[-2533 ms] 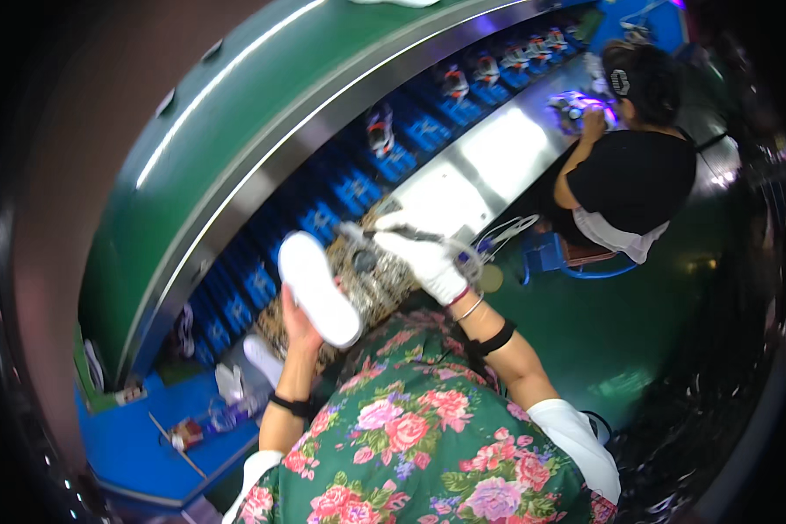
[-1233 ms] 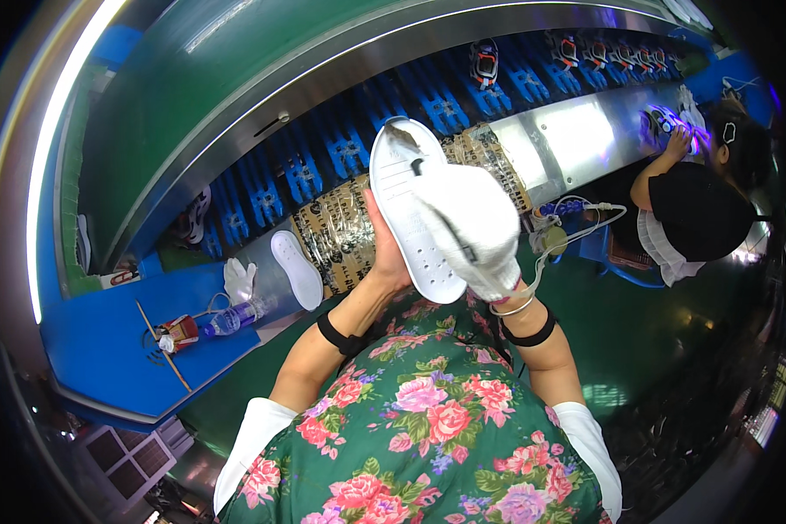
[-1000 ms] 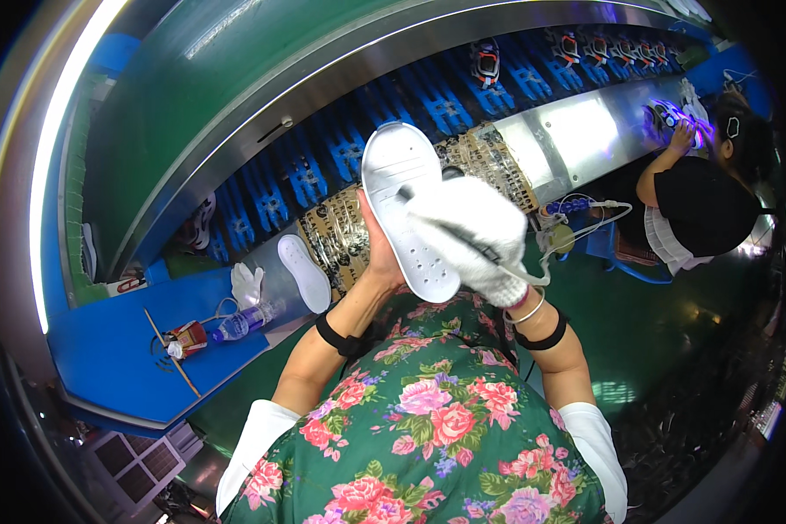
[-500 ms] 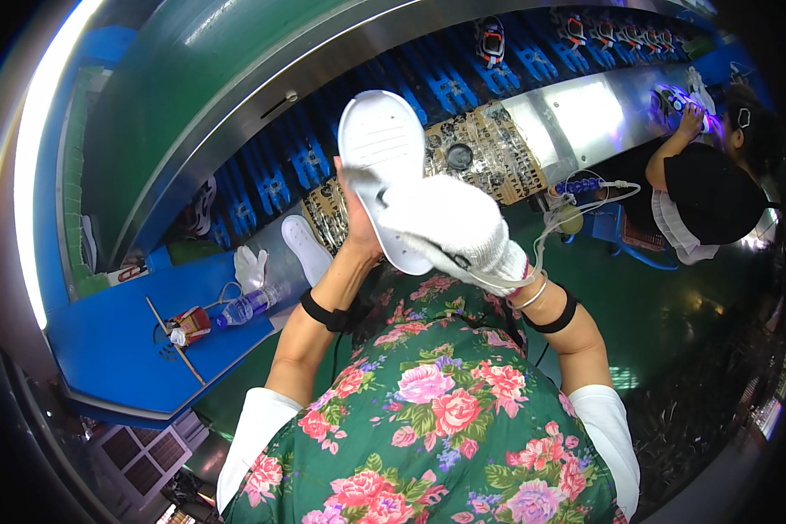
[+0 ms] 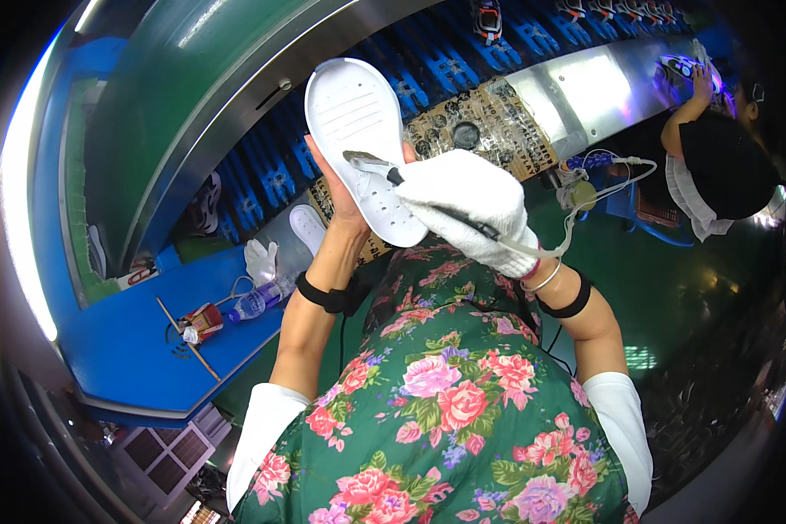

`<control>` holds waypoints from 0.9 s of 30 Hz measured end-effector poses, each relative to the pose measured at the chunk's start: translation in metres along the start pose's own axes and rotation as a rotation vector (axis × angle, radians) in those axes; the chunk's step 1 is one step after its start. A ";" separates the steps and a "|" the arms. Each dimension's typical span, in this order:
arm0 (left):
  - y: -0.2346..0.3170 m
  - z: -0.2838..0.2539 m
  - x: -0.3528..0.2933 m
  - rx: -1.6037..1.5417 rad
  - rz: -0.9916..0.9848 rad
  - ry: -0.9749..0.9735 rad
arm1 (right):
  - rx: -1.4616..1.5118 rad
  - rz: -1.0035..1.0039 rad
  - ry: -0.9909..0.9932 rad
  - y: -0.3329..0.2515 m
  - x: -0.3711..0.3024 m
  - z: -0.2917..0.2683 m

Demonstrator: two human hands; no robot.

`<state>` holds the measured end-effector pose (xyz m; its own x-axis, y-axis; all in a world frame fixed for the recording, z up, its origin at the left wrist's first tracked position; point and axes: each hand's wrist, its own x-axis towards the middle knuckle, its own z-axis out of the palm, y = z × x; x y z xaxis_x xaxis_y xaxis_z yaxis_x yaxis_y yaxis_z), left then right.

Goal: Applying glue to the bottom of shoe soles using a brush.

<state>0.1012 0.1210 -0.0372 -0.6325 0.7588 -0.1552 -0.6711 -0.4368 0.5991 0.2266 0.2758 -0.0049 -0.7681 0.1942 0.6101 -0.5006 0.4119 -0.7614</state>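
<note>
My bare left hand [image 5: 344,199] is closed around a white shoe sole [image 5: 354,109] from beneath, its fingertips showing at the far edge. The sole is tilted toward me, with grooves in its wide upper part and small holes in its lower part. In a white knit glove, my right hand [image 5: 476,205] grips a brush [image 5: 371,162] with a dark handle. Its flat bristles rest at the middle of the sole. A thin clear tube runs from near the handle's rear past my right wrist. Part of the handle is hidden by the glove.
Beyond my hands, a taped cardboard sheet [image 5: 515,144] bears a round dark cap [image 5: 465,134]. A second white sole [image 5: 306,229] lies left. Blue racks [image 5: 450,74] line the conveyor. A bottle [image 5: 255,303] stands on the blue table [image 5: 135,358]. A co-worker [image 5: 716,175] sits right.
The sole and both hands have shifted up and left in the picture. The brush, blurred and mostly hidden before, now shows clearly against the sole's middle.
</note>
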 end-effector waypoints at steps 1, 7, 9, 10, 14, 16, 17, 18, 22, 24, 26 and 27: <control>-0.001 -0.001 0.001 0.002 -0.009 0.000 | -0.001 0.006 0.007 -0.001 -0.005 0.004; 0.008 -0.019 0.005 -0.192 -0.111 -0.112 | 0.240 0.049 -0.177 -0.013 -0.003 -0.001; 0.009 -0.011 0.013 -0.180 -0.094 -0.131 | -0.006 -0.080 -0.047 -0.002 -0.002 0.000; 0.010 -0.008 0.016 -0.188 -0.100 -0.149 | -0.056 -0.121 -0.062 -0.003 -0.007 0.004; 0.018 -0.021 0.025 -0.193 -0.158 -0.179 | 0.141 -0.049 -0.139 -0.010 -0.018 0.012; 0.024 -0.020 0.024 -0.154 -0.164 -0.170 | 0.300 0.075 -0.203 -0.010 -0.008 0.000; 0.026 -0.016 0.026 -0.114 -0.166 -0.173 | 0.222 0.049 -0.175 -0.006 -0.006 -0.001; 0.025 -0.014 0.027 -0.089 -0.156 -0.220 | 0.118 -0.019 -0.125 -0.001 -0.004 -0.001; 0.029 -0.009 0.035 -0.040 -0.235 -0.228 | -0.116 -0.187 -0.145 -0.003 -0.015 0.009; 0.034 -0.012 0.033 -0.028 -0.264 -0.246 | -0.051 -0.178 -0.171 -0.003 -0.014 0.008; 0.037 -0.015 0.034 -0.013 -0.297 -0.298 | 0.413 0.045 -0.273 -0.004 -0.008 -0.001; 0.037 -0.016 0.035 -0.015 -0.297 -0.290 | 0.370 0.075 -0.288 -0.004 -0.006 -0.003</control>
<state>0.0476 0.1236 -0.0329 -0.2769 0.9567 -0.0901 -0.8149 -0.1841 0.5495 0.2342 0.2757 -0.0051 -0.8611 -0.0651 0.5042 -0.5075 0.0513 -0.8601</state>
